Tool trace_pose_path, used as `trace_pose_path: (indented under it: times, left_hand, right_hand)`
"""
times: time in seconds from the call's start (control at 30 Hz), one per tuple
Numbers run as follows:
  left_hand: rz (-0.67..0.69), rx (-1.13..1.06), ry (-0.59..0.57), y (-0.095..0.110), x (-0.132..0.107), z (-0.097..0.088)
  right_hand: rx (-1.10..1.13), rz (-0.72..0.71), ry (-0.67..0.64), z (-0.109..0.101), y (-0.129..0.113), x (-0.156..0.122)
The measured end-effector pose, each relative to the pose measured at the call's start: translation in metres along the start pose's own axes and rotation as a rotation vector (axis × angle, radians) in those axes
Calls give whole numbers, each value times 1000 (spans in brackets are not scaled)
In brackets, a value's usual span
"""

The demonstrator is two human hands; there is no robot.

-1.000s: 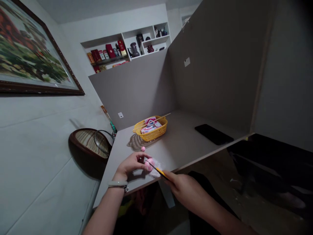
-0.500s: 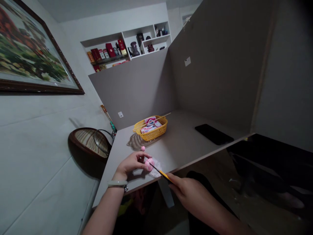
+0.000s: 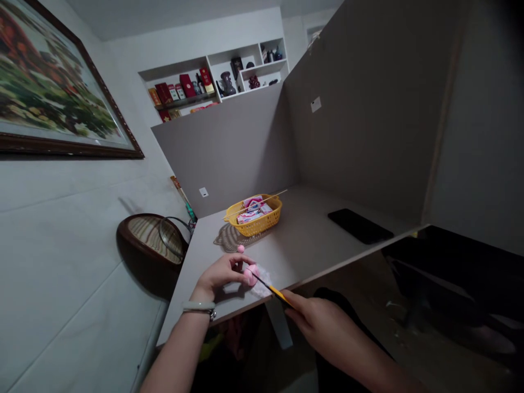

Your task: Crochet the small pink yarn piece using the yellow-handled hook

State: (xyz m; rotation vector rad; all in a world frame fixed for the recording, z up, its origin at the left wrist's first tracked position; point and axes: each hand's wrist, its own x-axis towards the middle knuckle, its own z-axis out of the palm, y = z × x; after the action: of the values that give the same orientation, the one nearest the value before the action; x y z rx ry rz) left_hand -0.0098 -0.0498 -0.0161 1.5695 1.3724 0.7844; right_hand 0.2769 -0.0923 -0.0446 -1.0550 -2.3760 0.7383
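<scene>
Head view, lower centre: the left hand pinches a pink ball; the right hand grips a yellow-handled tool against it; work looks midway, what remains unclear.

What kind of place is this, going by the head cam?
Likely a desk nook in a home or small office; can't tell which. Clues: a desk boxed in by grey panels, a framed picture on the wall, and display shelves behind.

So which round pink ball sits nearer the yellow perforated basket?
The small pink ball, lying beyond the left hand, which holds the larger pink ball.
</scene>
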Motion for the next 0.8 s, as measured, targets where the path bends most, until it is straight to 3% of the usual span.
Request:
trace_pose_path:
  times: [0.27, 0.5, 0.7, 0.8]
  left_hand:
    - [-30, -41, -5, 2, -1, 2]
    - [28, 30, 14, 4, 0, 3]
    - [-12, 2, -4, 5, 0, 5]
    - [-15, 4, 15, 2, -1, 3]
  right_hand:
    - [-33, -19, 37, 4, -17, 23]
    - [-7, -7, 2, 1, 1, 0]
    - [7, -26, 18, 0, -12, 23]
    - [13, -36, 5, -1, -7, 17]
